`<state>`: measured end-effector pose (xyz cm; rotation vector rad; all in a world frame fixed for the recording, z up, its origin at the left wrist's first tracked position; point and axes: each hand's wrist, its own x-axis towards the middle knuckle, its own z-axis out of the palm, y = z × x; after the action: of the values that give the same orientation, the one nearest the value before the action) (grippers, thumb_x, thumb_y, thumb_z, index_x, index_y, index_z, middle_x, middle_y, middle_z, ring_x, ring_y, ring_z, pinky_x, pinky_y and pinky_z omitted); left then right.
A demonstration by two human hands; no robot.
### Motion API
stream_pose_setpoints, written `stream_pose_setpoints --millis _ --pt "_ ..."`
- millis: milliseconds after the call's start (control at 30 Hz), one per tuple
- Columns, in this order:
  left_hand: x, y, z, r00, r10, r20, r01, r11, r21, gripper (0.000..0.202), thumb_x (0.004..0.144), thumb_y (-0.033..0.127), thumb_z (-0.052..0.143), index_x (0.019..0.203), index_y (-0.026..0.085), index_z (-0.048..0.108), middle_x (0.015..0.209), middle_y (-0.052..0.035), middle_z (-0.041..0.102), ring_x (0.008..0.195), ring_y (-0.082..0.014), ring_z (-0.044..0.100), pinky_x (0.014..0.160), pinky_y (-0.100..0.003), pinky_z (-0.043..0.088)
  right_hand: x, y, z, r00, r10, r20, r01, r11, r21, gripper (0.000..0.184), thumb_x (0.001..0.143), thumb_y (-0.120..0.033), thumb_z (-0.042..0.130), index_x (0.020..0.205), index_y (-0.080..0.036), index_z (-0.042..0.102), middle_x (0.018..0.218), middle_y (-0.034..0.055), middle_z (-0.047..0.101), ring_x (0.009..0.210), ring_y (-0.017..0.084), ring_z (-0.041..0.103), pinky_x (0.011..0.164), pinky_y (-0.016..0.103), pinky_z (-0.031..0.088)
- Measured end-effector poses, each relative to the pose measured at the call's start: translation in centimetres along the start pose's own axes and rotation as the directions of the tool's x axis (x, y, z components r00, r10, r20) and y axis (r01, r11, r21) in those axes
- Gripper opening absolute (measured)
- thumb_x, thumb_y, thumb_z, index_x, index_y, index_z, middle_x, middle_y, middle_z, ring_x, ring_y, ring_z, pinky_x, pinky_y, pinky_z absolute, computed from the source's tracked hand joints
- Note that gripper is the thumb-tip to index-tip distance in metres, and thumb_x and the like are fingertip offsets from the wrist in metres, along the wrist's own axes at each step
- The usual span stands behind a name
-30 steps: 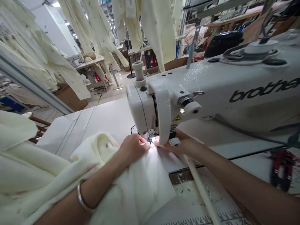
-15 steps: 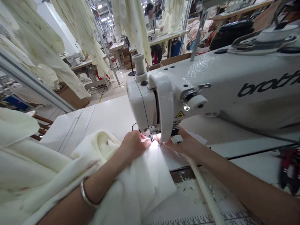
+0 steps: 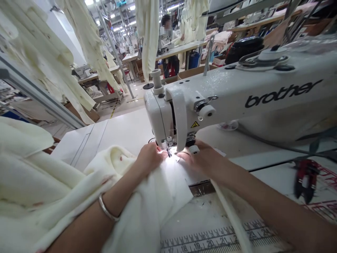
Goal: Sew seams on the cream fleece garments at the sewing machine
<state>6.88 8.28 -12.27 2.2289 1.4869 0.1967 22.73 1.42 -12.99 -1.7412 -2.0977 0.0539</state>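
Note:
A white Brother sewing machine (image 3: pixel 237 98) stands on the pale table (image 3: pixel 123 131). Cream fabric (image 3: pixel 79 186) lies piled from the left up to the lit needle (image 3: pixel 168 151). My left hand (image 3: pixel 150 158), with a silver bangle on the wrist, rests curled on the fabric just left of the needle, fingers pressing the cloth. My right hand (image 3: pixel 202 160) lies on the cloth just right of the needle, under the machine head, fingers pinched near the presser foot. A cream strip (image 3: pixel 229 214) runs from under my right hand toward the front edge.
A printed ruler (image 3: pixel 218 239) runs along the table's front edge. Red-handled snips (image 3: pixel 304 179) lie at the right. Cream garments (image 3: pixel 86 42) hang overhead. Another person (image 3: pixel 167 38) sits at a far sewing table. A cardboard box (image 3: pixel 76 112) sits on the floor left.
The camera has pulled back and tilted, showing more of the ruler and the machine's arm. Both hands stay at the needle, barely shifting.

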Motion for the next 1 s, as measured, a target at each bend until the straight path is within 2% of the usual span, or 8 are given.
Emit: stream_pose_setpoints --millis 33,100,167,233,400,600,800,1000 --pt "0.0 0.1 0.0 1.0 -0.009 0.003 0.009 1.0 0.004 0.01 0.071 0.022 0.051 0.065 0.018 0.058 0.064 -0.0016 0.059 0.066 -0.0154 0.053 0.06 -0.025 0.035 -1.0 -0.8 -0.4 1.0 -0.014 -0.026 0.012 0.998 -0.055 0.016 0.076 -0.007 0.049 0.081 -0.017 0.061 0.082 0.0095 0.064 0.084 0.024 0.058 0.071 0.037 0.048" --pt "0.0 0.1 0.0 1.0 -0.028 0.01 0.028 1.0 0.013 0.014 0.071 0.024 0.051 0.059 0.017 0.053 0.057 0.0001 0.054 0.059 -0.0136 0.049 0.056 -0.025 0.033 -3.1 -2.5 -0.7 0.983 -0.149 -0.108 0.132 0.98 -0.15 0.024 0.068 0.001 0.047 0.08 -0.013 0.062 0.086 0.0144 0.063 0.086 0.028 0.056 0.069 0.04 0.048" --pt "0.0 0.1 0.1 0.999 -0.044 0.012 0.043 0.999 0.02 0.019 0.071 0.026 0.05 0.054 0.017 0.047 0.053 0.001 0.049 0.055 -0.0124 0.046 0.054 -0.024 0.031 -4.6 -3.8 -0.1 0.929 -0.334 -0.162 0.302 0.933 -0.194 0.031 0.064 0.005 0.046 0.085 -0.01 0.063 0.088 0.0139 0.063 0.081 0.026 0.055 0.063 0.036 0.048" --pt "0.0 0.0 0.2 0.999 -0.044 0.009 0.044 0.999 0.031 0.022 0.072 0.027 0.049 0.053 0.017 0.044 0.052 0.0013 0.048 0.054 -0.0119 0.044 0.054 -0.024 0.03 -5.2 -4.4 0.7 0.894 -0.418 -0.163 0.391 0.904 -0.172 0.032 0.065 0.006 0.046 0.088 -0.01 0.062 0.088 0.0105 0.063 0.075 0.022 0.055 0.055 0.031 0.047" --pt "0.3 -0.7 0.7 1.0 0.006 -0.006 -0.005 0.998 0.065 0.015 0.073 0.027 0.047 0.061 0.018 0.05 0.061 -0.0006 0.057 0.06 -0.0134 0.048 0.06 -0.025 0.033 -5.2 -3.7 0.6 0.925 -0.37 -0.083 0.368 0.929 -0.039 0.029 0.069 0.008 0.041 0.078 -0.015 0.058 0.083 0.0066 0.061 0.072 0.019 0.054 0.054 0.028 0.045" --pt "0.0 -0.5 0.9 1.0 0.027 0.0 -0.027 0.995 0.096 0.014 0.075 0.021 0.046 0.064 0.018 0.055 0.068 -0.003 0.061 0.065 -0.0146 0.054 0.062 -0.024 0.034 -6.2 -2.9 -0.1 0.941 -0.312 -0.131 0.311 0.95 -0.029 0.032 0.075 0.008 0.037 0.079 -0.016 0.057 0.088 0.0057 0.063 0.078 0.016 0.055 0.061 0.026 0.048" --pt "-0.5 0.2 0.5 1.0 0.001 -0.009 0.0 0.995 0.105 0.012 0.075 0.022 0.048 0.068 0.018 0.057 0.069 -0.0042 0.062 0.071 -0.0172 0.057 0.064 -0.025 0.036 -6.3 -2.7 0.6 0.941 -0.296 -0.165 0.303 0.953 0.019 0.033 0.077 0.007 0.034 0.077 -0.016 0.057 0.085 0.0059 0.063 0.075 0.017 0.055 0.058 0.027 0.05" --pt "0.1 -0.2 0.5 0.999 -0.05 -0.01 0.051 0.995 0.086 0.014 0.076 0.026 0.05 0.069 0.017 0.059 0.074 -0.0051 0.065 0.073 -0.0186 0.058 0.065 -0.027 0.037 -5.6 -3.2 1.2 0.933 -0.299 -0.199 0.293 0.954 -0.059 0.033 0.077 0.008 0.035 0.077 -0.015 0.059 0.082 0.0079 0.063 0.073 0.019 0.055 0.056 0.029 0.051"
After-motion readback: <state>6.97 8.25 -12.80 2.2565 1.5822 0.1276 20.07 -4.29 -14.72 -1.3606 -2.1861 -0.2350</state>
